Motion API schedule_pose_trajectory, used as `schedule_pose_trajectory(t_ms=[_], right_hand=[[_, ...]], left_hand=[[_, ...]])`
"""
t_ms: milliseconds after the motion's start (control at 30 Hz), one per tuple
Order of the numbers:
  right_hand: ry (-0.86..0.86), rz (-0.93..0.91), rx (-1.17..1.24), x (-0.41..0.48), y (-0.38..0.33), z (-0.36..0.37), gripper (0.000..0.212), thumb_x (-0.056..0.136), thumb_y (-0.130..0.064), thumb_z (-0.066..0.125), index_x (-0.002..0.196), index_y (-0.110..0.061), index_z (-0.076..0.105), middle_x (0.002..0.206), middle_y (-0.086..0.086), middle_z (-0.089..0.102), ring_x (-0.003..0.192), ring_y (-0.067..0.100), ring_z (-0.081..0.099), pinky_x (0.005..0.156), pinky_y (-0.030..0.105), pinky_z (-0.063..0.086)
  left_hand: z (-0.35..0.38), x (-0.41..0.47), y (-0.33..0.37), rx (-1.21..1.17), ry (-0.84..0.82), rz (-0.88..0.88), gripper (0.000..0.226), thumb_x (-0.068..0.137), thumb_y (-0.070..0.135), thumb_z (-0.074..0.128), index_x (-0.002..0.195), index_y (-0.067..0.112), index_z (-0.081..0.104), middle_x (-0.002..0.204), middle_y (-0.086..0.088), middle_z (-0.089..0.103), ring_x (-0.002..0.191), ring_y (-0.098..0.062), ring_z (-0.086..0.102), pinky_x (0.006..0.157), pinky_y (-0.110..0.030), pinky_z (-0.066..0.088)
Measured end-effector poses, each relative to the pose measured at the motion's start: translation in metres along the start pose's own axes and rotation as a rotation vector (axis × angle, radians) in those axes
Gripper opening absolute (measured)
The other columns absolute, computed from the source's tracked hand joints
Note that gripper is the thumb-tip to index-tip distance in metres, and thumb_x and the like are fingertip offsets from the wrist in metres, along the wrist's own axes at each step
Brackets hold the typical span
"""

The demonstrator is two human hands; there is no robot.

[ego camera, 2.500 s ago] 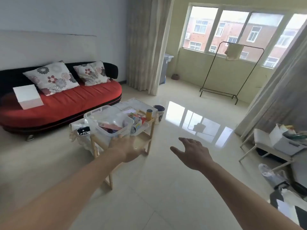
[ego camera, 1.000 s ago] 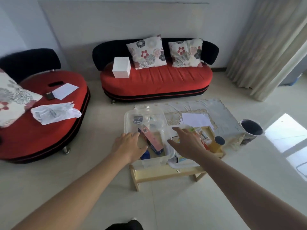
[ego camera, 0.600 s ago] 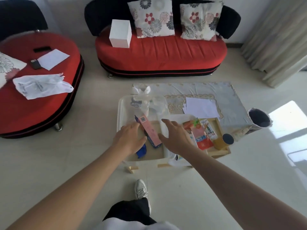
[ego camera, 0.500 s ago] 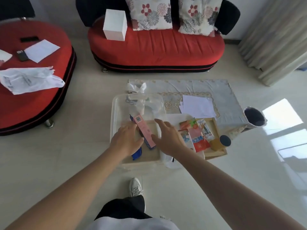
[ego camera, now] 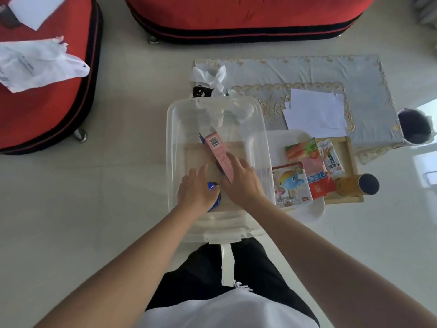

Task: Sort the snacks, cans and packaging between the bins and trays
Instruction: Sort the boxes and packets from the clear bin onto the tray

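Observation:
A clear plastic bin [ego camera: 170, 138] stands on a low wooden stand in front of me. Inside it a long pink box [ego camera: 218, 150] lies at a slant. My right hand [ego camera: 243, 183] closes on its near end, thumb on one side, fingers on the other. My left hand [ego camera: 196, 191] curls over a blue item [ego camera: 214, 200] at the bin's near side; most of that item is hidden. To the right, a white tray [ego camera: 281, 140] holds a blue-and-white snack packet [ego camera: 291, 183], a red packet [ego camera: 319, 184] and a carrot-print packet [ego camera: 301, 151]. A yellow can [ego camera: 358, 185] lies beside them.
A wooden tray [ego camera: 349, 152] lies under the right-hand snacks. Behind it are an embroidered cloth [ego camera: 331, 74], white papers [ego camera: 315, 112] and a dark bucket [ego camera: 415, 126]. Red sofas [ego camera: 236, 17] flank the floor; a white plastic bag [ego camera: 35, 65] lies on the left one.
My view has tilted down and moved closer to the bin. Both hands have reached deeper into it, the right one onto the pink box, the left one onto the blue item.

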State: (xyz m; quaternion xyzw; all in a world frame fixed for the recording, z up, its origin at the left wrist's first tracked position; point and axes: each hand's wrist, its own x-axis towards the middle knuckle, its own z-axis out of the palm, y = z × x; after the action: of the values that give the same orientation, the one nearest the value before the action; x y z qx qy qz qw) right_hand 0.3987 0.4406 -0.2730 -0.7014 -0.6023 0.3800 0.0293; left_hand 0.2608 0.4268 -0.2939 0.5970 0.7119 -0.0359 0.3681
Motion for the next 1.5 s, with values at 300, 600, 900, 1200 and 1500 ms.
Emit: schedule_pose_trajectory(t_ms=[300,600,900,1200,1500], right_hand=[[-0.003,0.066,-0.078,0.051,0.026,0.036,0.081,0.097,-0.034,0.056,0.159,-0.037,0.004,0.163,0.008,0.019,0.147,0.032,0.028,0.117,0.045,0.032],[-0.036,0.066,-0.104,0.075,0.046,0.06,0.097,0.092,-0.012,0.057,0.156,-0.048,-0.008,0.132,0.009,0.044,0.113,0.03,0.051,0.089,0.041,0.053],[-0.001,0.053,-0.107,0.077,0.05,0.066,0.098,0.094,-0.003,0.051,0.157,-0.046,-0.011,0.123,0.01,0.049,0.1,0.029,0.055,0.079,0.039,0.052],[0.02,0.025,-0.028,0.063,0.041,0.051,0.094,0.095,-0.007,0.053,0.157,-0.046,-0.006,0.128,0.01,0.049,0.105,0.03,0.055,0.081,0.04,0.053],[0.116,-0.061,0.055,0.017,0.014,0.005,0.091,0.098,-0.016,0.056,0.157,-0.046,-0.006,0.128,0.01,0.049,0.079,0.024,0.051,0.065,0.035,0.04]], left_hand=[[0.044,0.038,-0.007,-0.068,-0.029,-0.187,0.073,0.095,0.05,0.058,0.157,0.038,0.021,0.151,-0.011,0.03,0.126,-0.035,0.05,0.097,-0.048,0.052],[0.075,0.048,-0.011,-0.011,0.039,-0.224,0.082,0.089,0.054,0.065,0.156,0.035,0.022,0.138,-0.009,0.044,0.125,-0.029,0.046,0.093,-0.041,0.052],[0.079,0.054,-0.015,-0.12,0.03,-0.195,0.071,0.09,0.028,0.074,0.15,0.024,0.036,0.141,-0.011,0.035,0.128,-0.03,0.045,0.098,-0.037,0.05],[0.059,0.054,-0.017,-0.18,0.08,-0.117,0.031,0.089,0.025,0.075,0.113,0.015,0.059,0.12,-0.006,0.045,0.098,-0.022,0.059,0.09,-0.031,0.054],[0.001,0.031,-0.005,-0.274,0.263,0.069,0.023,0.093,0.028,0.072,0.106,0.01,0.068,0.114,-0.006,0.052,0.086,-0.022,0.062,0.08,-0.028,0.054]])
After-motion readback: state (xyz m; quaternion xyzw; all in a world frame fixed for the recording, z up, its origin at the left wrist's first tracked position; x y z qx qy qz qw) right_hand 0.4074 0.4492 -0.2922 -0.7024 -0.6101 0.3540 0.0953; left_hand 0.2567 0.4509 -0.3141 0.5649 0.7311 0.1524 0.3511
